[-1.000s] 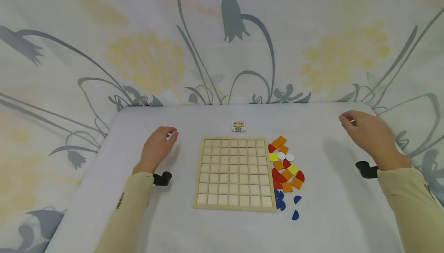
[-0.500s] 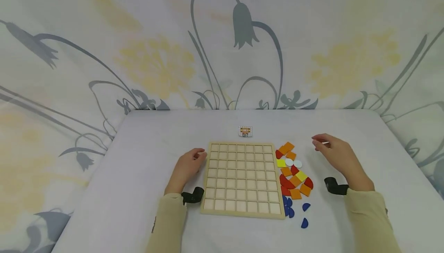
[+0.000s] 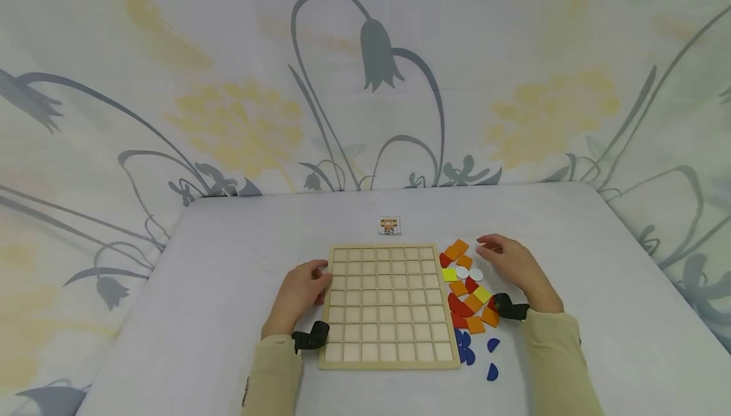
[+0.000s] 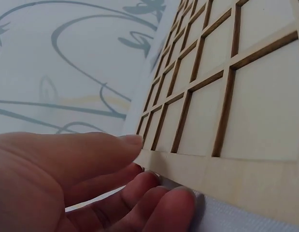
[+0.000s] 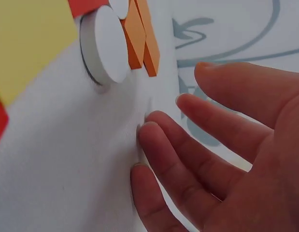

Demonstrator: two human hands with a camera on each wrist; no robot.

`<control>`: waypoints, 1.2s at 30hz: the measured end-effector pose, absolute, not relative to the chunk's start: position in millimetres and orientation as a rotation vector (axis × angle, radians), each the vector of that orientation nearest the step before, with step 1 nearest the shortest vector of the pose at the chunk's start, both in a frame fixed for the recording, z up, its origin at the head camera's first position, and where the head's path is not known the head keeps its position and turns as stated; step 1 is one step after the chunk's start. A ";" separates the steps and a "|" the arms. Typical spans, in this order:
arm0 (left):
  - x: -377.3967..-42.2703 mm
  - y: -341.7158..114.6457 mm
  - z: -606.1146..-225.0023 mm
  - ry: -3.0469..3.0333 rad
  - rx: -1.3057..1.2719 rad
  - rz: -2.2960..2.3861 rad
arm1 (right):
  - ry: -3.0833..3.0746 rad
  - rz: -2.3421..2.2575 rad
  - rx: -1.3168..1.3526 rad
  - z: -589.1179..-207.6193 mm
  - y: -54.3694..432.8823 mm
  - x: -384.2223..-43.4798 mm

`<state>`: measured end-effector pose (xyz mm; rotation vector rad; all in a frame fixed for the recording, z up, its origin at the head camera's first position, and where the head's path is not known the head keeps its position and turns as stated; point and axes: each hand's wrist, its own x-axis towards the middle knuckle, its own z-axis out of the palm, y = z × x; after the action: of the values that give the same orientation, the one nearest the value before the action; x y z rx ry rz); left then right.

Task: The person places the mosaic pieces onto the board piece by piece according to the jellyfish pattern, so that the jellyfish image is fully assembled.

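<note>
A square wooden grid board [image 3: 394, 364] lies on the white table, its cells bare. My left hand [image 3: 301, 290] holds its left edge; in the left wrist view the thumb [image 4: 122, 145] lies against the rim and the fingers curl in at the side. Right of the board, my right hand [image 3: 514, 267] holds nothing, its fingers loosely bent with tips at the tabletop. Nearest to it are two white discs [image 3: 476, 274] and orange squares [image 3: 465, 262]. A white disc [image 5: 105, 46] stands out in the right wrist view, just beyond the fingertips.
Red pieces [image 3: 459, 305], yellow squares [image 3: 482, 294] and blue half-round pieces [image 3: 492, 371] lie along the board's right side. A small patterned card [image 3: 389, 225] lies behind the board. Flower-printed cloth [image 3: 240, 118] hangs behind the table [image 3: 217, 314].
My left hand has moved right onto the board's left edge. My right hand has come left and down beside the coloured pieces. The board and pieces stay put.
</note>
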<state>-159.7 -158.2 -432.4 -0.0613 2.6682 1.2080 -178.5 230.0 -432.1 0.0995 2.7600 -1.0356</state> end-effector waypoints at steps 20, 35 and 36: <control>-163.8 -161.7 -433.3 2.663 0.009 1.172 | 2.698 -0.900 0.041 -420.0 198.4 -190.5; -166.1 -163.5 -435.8 2.664 0.010 1.165 | 2.770 -0.831 -0.183 -429.6 181.2 -192.7; -165.8 -164.0 -435.0 2.673 0.011 1.145 | 2.768 -0.830 -0.184 -430.1 180.0 -192.7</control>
<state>-165.8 -164.0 -435.0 0.0115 2.6734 1.1453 -192.7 180.0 -430.1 -0.1840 2.7677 -0.8299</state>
